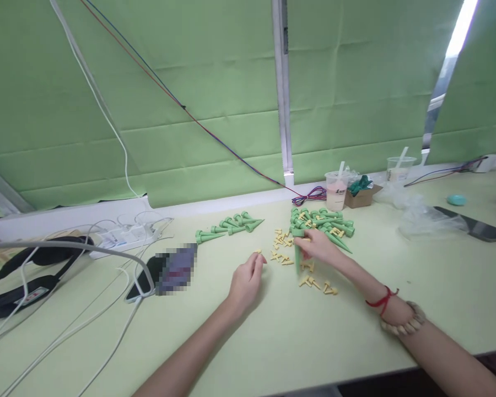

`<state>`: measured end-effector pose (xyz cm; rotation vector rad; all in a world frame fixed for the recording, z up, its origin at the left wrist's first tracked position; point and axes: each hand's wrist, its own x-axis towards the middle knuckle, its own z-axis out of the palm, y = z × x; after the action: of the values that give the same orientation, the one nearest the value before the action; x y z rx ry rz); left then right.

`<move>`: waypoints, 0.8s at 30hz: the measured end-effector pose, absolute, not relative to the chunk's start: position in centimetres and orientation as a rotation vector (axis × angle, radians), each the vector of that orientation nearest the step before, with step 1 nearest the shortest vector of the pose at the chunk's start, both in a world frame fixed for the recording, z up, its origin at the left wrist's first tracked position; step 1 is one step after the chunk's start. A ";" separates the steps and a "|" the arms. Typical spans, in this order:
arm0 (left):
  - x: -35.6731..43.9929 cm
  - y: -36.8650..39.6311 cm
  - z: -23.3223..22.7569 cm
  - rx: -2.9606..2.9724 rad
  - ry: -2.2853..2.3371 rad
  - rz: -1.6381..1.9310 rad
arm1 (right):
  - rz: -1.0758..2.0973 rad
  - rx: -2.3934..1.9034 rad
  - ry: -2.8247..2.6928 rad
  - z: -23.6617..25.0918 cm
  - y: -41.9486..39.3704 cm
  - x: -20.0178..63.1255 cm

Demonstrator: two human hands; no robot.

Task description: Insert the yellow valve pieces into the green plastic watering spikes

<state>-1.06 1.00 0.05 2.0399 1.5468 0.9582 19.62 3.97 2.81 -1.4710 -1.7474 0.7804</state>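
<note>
Your right hand (320, 248) is pinching a green cone (298, 259) upright-ish at the near edge of the mixed pile of green cones (322, 223), tip pointing down toward the table (273, 331). Your left hand (246, 281) is lying curled, fingertips closing on one small yellow piece (258, 251) just left of the scattered yellow pieces (283, 248). You are keeping both hands low; grip the cone near its wide end so the opening stays reachable, and keep the sorted row of cones (227, 226) undisturbed.

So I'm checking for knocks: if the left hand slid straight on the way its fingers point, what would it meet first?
The left hand points up and right; it would probably first meet the scattered yellow pieces, though depth is unclear.
</note>
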 end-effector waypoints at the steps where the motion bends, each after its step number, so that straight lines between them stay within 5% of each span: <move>1: -1.3 1.4 0.2 2.054 1.615 0.953 | 0.576 -1.604 -1.820 3.1 4.1 20.3; 5: -2.1 3.3 0.6 2.078 1.850 0.856 | 0.049 -1.985 -2.063 3.5 4.0 21.5; 15: -2.2 13.0 0.9 2.467 2.022 0.622 | 0.003 -2.097 -2.087 3.4 4.2 21.9; 24: -2.3 15.1 0.4 2.495 2.051 0.625 | 0.071 -1.673 -2.150 2.8 4.7 21.4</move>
<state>-2.32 15.13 0.45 2.4947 2.0509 0.6255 21.37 4.73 2.84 -1.6730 -2.1498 0.0713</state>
